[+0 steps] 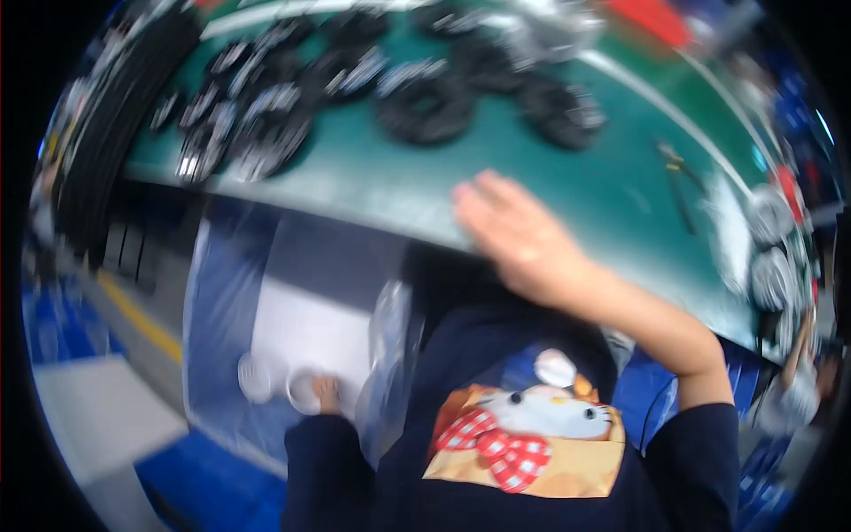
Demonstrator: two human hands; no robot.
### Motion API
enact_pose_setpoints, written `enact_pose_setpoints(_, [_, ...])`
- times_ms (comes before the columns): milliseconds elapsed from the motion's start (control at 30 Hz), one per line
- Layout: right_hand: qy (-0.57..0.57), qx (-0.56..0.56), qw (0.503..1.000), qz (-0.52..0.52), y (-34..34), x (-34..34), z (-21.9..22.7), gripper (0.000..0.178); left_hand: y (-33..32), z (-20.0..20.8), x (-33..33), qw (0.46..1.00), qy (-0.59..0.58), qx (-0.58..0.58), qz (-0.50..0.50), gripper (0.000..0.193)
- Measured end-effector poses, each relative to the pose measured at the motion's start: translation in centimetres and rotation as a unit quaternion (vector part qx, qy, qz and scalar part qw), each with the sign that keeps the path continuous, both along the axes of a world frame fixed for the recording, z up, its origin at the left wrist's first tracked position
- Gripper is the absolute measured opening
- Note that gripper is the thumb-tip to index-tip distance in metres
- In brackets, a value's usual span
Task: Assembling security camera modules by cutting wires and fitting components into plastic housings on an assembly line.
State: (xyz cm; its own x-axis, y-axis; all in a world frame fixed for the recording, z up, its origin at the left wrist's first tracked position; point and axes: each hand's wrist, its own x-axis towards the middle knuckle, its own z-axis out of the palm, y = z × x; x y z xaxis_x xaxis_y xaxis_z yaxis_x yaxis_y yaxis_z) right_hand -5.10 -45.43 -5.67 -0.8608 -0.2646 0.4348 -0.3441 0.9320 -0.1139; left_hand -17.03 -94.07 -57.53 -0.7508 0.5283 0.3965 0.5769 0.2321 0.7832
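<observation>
Down in a plastic-lined blue bin (202, 355) at lower left, my left hand (326, 392) has its fingers on the rim of a white ring-shaped coil (302, 390). Another white round coil (257, 377) lies just left of it, on the pale bottom of the bin. My right hand (519, 238) is over the front edge of the green table (355, 191), blurred, with its fingers stretched out and nothing in them. Beyond it on the table are several black coils of cable (424, 111) with silvery, shiny parts, also smeared by motion.
Pliers (678, 182) with dark and yellow handles lie at the table's right. A clear plastic bag (729, 230) and white coils (769, 215) sit by the right edge. Long black tubes or cables (115, 133) hang at the left. Another person (793, 395) is at far right.
</observation>
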Motion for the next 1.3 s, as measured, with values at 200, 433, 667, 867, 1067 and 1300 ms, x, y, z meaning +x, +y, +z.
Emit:
enact_pose_setpoints(200, [0.028,-0.022,0.999,-0.009,-0.1,0.9,-1.1,0.044,37.8,9.8,-9.0,0.979,0.075,0.077,-0.172,0.041])
enact_pose_setpoints(433, [-0.052,-0.095,0.991,0.074,2.2,6.6,0.8,0.054,52.4,17.9,-6.2,0.973,0.14,0.048,-0.175,0.038])
enact_pose_setpoints(667, [0.106,-0.062,0.981,-0.152,17.2,17.0,6.0,0.033,48.4,46.0,5.2,0.982,0.176,-0.022,-0.07,0.036])
enact_pose_setpoints(867, [-0.038,-0.009,0.886,-0.462,40.1,13.6,6.1,0.047,41.4,72.7,2.7,0.904,0.12,-0.129,-0.391,0.088])
enact_pose_setpoints(1067, [-0.254,-0.057,0.829,-0.494,39.6,19.2,2.7,0.074,60.7,74.4,2.5,0.889,-0.19,-0.093,-0.406,0.088])
enact_pose_setpoints(1300, [-0.116,-0.021,0.854,-0.506,32.8,24.8,3.8,0.06,82.9,70.1,13.2,0.692,-0.514,0.06,-0.504,0.029])
